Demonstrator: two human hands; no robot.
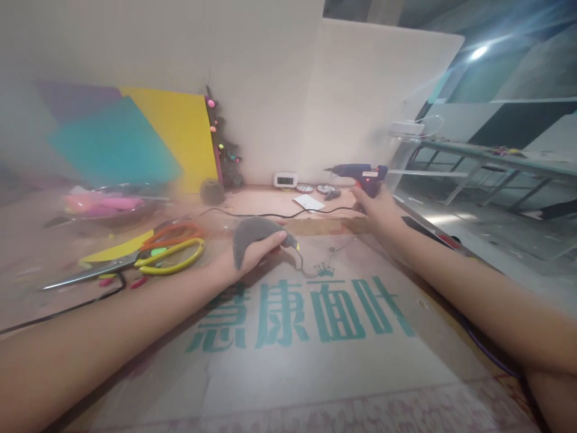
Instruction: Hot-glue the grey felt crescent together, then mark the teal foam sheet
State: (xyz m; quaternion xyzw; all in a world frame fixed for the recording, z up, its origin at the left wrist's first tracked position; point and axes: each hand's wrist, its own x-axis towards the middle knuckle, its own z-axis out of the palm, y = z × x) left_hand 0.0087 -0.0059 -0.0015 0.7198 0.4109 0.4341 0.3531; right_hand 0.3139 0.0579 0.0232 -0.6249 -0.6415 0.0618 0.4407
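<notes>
My left hand [259, 251] is closed around a grey, curved, fuzzy craft piece [253, 231], low over the printed table cover [288, 373]. Its narrow end points right, with a small yellow bit at the tip and a thin strand trailing from it. Farther back on the right, my right hand [376, 204] grips the handle of a blue glue gun [360, 173]. The nozzle points left, a small red light glows on the body, and a clear glue stick [428, 173] sticks out behind. Some fingers of both hands are hidden by what they hold.
Orange- and yellow-handled scissors [169, 249] lie at left on yellow paper. Behind them sits a tray of pink pieces [106, 201]. A black cord [270, 214] crosses the table. A small white clock [285, 180] and a white card [309, 202] are at the back.
</notes>
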